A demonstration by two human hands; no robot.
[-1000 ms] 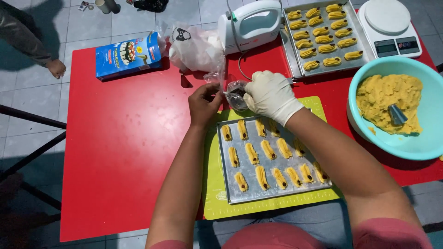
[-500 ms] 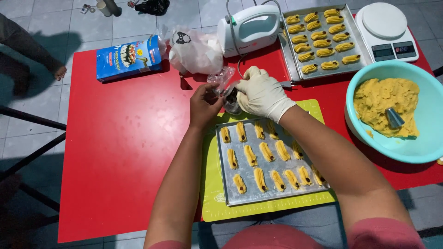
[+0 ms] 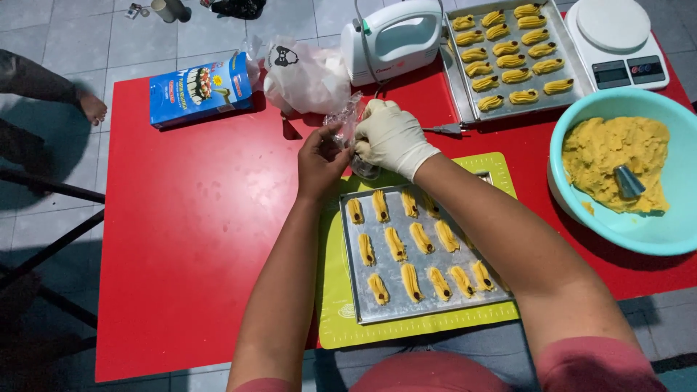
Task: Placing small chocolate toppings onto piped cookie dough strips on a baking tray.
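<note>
A single head-worn camera looks steeply down from above the person's own shoulders, facing forward across the red tabletop (image 3: 196, 239). It sits close, with both forearms filling the lower frame and tiled floor (image 3: 58, 29) visible beyond the far edge.

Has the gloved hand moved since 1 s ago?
Yes. The gloved right hand has moved away from the near tray, up the table toward the mixer.

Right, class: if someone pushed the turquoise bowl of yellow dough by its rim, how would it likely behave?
The turquoise bowl looks well filled with yellow dough, so it would probably feel heavy. Being wide and low, it would likely slide rather than tip. The metal nozzle lying loose on the dough might shift.
</note>
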